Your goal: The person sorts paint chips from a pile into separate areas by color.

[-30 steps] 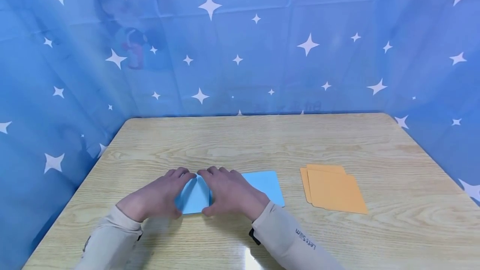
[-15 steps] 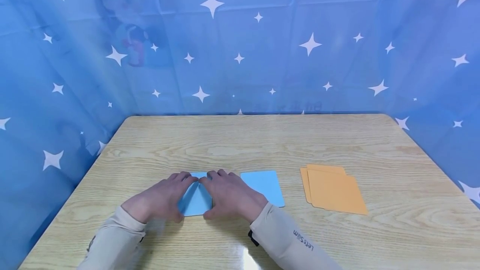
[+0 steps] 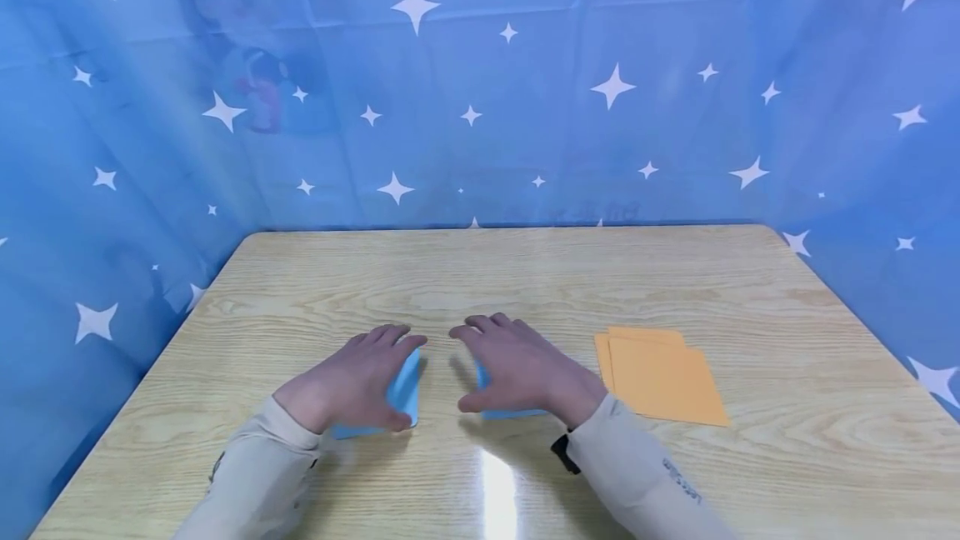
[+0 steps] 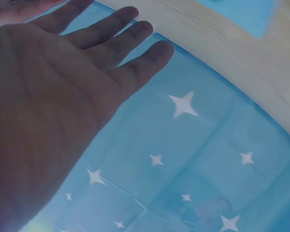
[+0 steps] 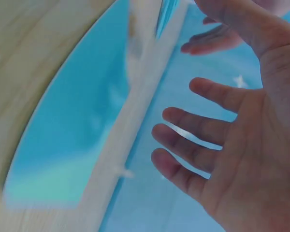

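My left hand (image 3: 360,382) hovers over the left light-blue square card (image 3: 406,390), hiding much of it. Its fingers are spread and relaxed with nothing in them; the left wrist view also shows an open palm (image 4: 63,92). Over the right light-blue card (image 3: 516,414) is my right hand (image 3: 517,372), fingers spread and the palm bare. In the right wrist view that hand (image 5: 246,125) appears apart from a large blue card surface (image 5: 72,111), which is blurred. Both cards seem to lie on the table, a strip of wood showing between them.
Several orange square cards (image 3: 667,377) lie overlapping on the wooden table (image 3: 795,332), just right of my right hand. A blue curtain (image 3: 480,90) with white stars hangs behind the table and along its sides.
Both hands were close together around the left blue card. They have since drawn apart and lifted off it; the right hand moved right, over the other blue card. The orange cards stayed put.
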Available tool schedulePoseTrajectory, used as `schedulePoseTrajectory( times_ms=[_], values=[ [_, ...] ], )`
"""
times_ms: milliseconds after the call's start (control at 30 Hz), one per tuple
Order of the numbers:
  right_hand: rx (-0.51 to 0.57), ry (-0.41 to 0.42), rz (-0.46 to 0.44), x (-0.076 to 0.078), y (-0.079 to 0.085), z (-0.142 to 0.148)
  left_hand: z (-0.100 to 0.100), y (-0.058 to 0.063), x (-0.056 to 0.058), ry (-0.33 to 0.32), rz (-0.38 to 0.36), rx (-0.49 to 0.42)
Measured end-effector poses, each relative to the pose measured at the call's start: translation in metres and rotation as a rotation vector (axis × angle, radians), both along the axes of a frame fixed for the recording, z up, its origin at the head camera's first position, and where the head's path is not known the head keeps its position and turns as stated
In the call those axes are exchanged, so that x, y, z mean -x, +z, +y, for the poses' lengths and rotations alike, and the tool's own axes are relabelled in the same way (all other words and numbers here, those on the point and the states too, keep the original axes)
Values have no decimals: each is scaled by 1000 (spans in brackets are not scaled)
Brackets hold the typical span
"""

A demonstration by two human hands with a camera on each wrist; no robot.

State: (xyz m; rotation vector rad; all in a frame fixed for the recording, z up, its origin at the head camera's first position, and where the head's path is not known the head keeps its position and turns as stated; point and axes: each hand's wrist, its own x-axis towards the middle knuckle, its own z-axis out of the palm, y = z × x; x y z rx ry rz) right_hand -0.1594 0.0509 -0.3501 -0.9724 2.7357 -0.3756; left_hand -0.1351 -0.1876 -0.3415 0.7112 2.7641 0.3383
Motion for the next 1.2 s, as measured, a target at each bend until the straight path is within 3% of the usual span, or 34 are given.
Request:
schedulePoseTrajectory(
  times_ms=[300,600,833,1200],
  values=[
    [0,-55,-76,3,-2,59,50,8,8,-38,-33,-1],
    [37,-11,-99,2,-7,84,95,-5,10,-75,-4,111],
    [38,11,-126,4,-13,86,108,-18,8,-68,-4,130],
    [13,6,-129,7,-15,84,113,-23,10,-81,48,96]
  ],
)
